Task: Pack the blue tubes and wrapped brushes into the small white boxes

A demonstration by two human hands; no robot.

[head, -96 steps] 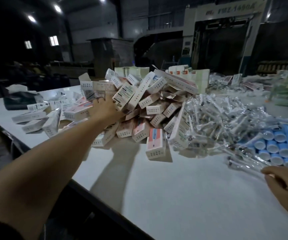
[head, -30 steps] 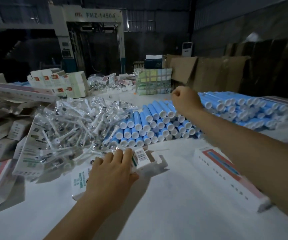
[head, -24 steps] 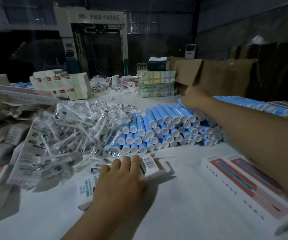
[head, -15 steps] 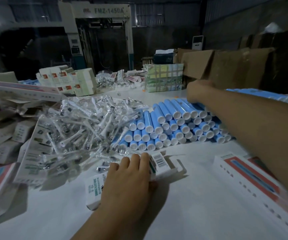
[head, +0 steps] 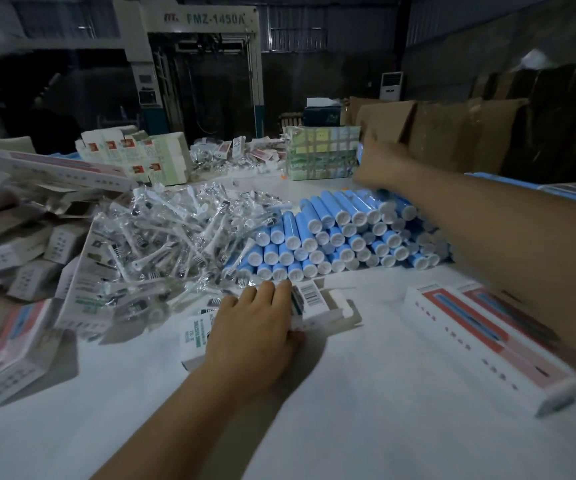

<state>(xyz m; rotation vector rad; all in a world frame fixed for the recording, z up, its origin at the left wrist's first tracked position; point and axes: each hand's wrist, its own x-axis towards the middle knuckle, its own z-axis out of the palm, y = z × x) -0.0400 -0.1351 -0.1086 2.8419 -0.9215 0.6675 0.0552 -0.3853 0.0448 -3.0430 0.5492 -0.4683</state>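
Observation:
My left hand holds a small white box flat on the table, fingers over its top and thumb at its near side; the box's right end flap stands open. Just behind it lies a stack of blue tubes with white caps facing me. To their left is a heap of clear-wrapped brushes. My right hand reaches over the far end of the tube stack, blurred, fingers curled, with a sliver of a blue tube showing at its far side.
Long white-and-red boxes lie under my right forearm. Several small boxes are heaped at the left. A green wrapped bundle and cardboard cartons stand at the back of the white table.
My left hand took a box from the heap and set it down by the tubes. My right hand moved from the top of the tube stack back toward its far end.

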